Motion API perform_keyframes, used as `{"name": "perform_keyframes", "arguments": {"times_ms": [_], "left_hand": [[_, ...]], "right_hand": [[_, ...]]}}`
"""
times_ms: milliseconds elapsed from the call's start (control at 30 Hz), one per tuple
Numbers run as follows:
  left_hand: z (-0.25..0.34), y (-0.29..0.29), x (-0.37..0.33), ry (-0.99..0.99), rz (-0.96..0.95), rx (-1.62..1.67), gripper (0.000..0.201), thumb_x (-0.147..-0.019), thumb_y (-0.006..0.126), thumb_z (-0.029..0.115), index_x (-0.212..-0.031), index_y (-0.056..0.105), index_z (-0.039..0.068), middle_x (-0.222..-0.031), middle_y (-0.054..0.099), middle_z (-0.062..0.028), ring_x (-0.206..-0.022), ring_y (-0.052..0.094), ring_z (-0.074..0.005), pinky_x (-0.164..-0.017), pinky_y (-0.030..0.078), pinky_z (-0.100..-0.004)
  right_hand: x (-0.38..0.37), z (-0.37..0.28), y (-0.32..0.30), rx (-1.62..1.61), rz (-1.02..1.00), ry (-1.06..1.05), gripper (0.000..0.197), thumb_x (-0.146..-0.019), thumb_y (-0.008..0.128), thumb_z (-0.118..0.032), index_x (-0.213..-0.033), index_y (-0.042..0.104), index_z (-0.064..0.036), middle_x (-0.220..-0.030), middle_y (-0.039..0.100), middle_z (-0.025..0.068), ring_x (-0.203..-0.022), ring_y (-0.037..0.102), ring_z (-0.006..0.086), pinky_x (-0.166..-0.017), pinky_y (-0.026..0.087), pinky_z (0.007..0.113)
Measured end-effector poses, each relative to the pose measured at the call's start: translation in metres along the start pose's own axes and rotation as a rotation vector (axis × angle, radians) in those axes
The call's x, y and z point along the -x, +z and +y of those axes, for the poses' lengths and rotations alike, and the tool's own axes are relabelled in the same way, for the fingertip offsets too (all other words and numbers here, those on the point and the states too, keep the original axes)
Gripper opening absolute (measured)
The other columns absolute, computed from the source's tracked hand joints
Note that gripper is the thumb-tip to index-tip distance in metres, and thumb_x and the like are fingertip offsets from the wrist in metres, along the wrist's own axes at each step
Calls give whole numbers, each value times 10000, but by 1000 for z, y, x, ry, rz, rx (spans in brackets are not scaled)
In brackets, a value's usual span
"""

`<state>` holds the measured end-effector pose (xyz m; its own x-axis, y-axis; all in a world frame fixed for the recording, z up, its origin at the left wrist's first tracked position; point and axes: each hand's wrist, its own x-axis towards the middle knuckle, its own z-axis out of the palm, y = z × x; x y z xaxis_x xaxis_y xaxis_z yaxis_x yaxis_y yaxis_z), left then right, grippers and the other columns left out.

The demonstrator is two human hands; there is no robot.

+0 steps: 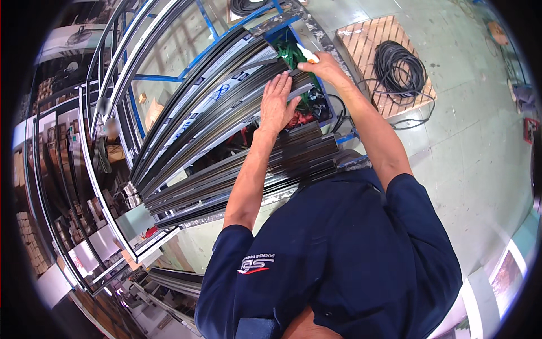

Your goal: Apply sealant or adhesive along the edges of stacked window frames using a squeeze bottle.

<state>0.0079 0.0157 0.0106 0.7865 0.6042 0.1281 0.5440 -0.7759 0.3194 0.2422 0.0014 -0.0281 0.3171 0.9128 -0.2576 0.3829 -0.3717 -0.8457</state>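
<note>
My left hand (275, 104) lies flat with its fingers stretched over the ends of long dark metal profiles (237, 107). My right hand (326, 68) is closed round a slim white squeeze bottle or pen with an orange part (306, 52); its exact kind is unclear. Its pale tip points up and left, over a blue-edged tray (328, 116) of small green and red pieces. Green pieces (289, 53) lie just left of the white thing. A second stack of dark profiles (248, 169) runs closer to my body.
On the right, a coil of black cable or rubber strip (400, 70) rests on a slatted wooden pallet (361, 34). Blue metal frame bars (206, 20) stand at the back. Tall racks with white-edged frames (93, 164) rise on the left.
</note>
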Motion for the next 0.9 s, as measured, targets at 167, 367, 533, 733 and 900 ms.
{"name": "perform_keyframes", "arguments": {"times_ms": [167,367,533,733,900], "left_hand": [[5,0,0,4,-27,-6,703,-915,735,331,-1490,505,-1,-1614,422,-167,-1502,372,-349,-1256,256,-497],[7,-7,2,31,-62,-9,904,-851,799,357,-1580,370,37,-1614,425,-149,-1507,354,-385,-1256,244,-539],[12,-10,0,13,-94,-1,944,-819,823,366,-1585,368,55,-1623,415,-132,-1509,347,-386,-1257,245,-540],[12,-11,1,8,-112,-39,982,-796,834,409,-1591,364,72,-1647,383,-113,-1521,328,-376,-1255,242,-555],[11,-10,1,18,-140,-95,996,-793,824,457,-1598,362,94,-1663,361,-94,-1540,299,-356,-1257,240,-556]], "right_hand": [[26,10,4,-701,204,25,362,-878,808,-289,-1063,702,3,-928,729,58,-789,651,120,-705,511,282],[53,8,3,-613,123,-91,263,-938,706,-172,-1154,695,-22,-1051,760,41,-924,676,113,-800,529,282],[56,8,10,-590,140,-193,357,-929,691,-155,-1245,672,9,-1132,767,89,-1026,703,158,-912,541,305],[57,15,20,-493,172,-242,420,-914,685,-144,-1287,645,47,-1198,759,137,-1051,712,162,-933,546,305],[59,11,25,-541,185,-236,414,-913,687,-124,-1280,638,62,-1209,755,150,-1062,715,167,-936,547,297]]}}
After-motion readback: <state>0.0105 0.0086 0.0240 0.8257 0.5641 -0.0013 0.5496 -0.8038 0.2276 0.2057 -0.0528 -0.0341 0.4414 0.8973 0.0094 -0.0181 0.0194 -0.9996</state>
